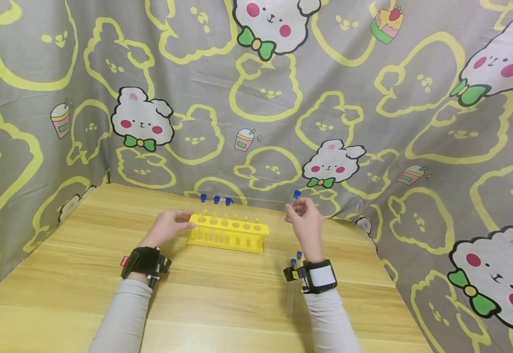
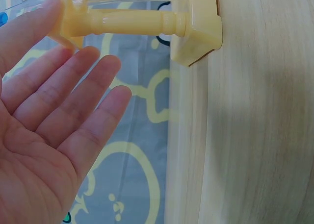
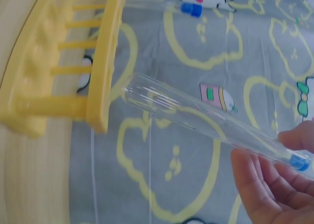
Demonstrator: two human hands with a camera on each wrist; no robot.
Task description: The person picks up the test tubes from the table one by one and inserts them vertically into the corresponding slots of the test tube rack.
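A yellow test tube rack [image 1: 232, 229] stands on the table, with three blue-capped test tubes [image 3: 191, 9] in the holes toward its left end. My left hand [image 1: 165, 229] pinches the rack's left end at the top plate between thumb and index finger; its other fingers are extended. To the right of the rack, my right hand [image 1: 307, 226] is raised and pinches a clear test tube [image 3: 196, 117] near its blue cap [image 1: 297, 194]. That tube is tilted, its rounded bottom pointing toward the rack. It looks empty. The rack's right-hand holes hold no tubes.
More blue-capped test tubes [image 1: 289, 299] lie on the wooden table [image 1: 212, 299] by the right wrist, partly hidden by the wrist camera. A grey patterned curtain [image 1: 203, 83] hangs behind the table's back edge and along both sides.
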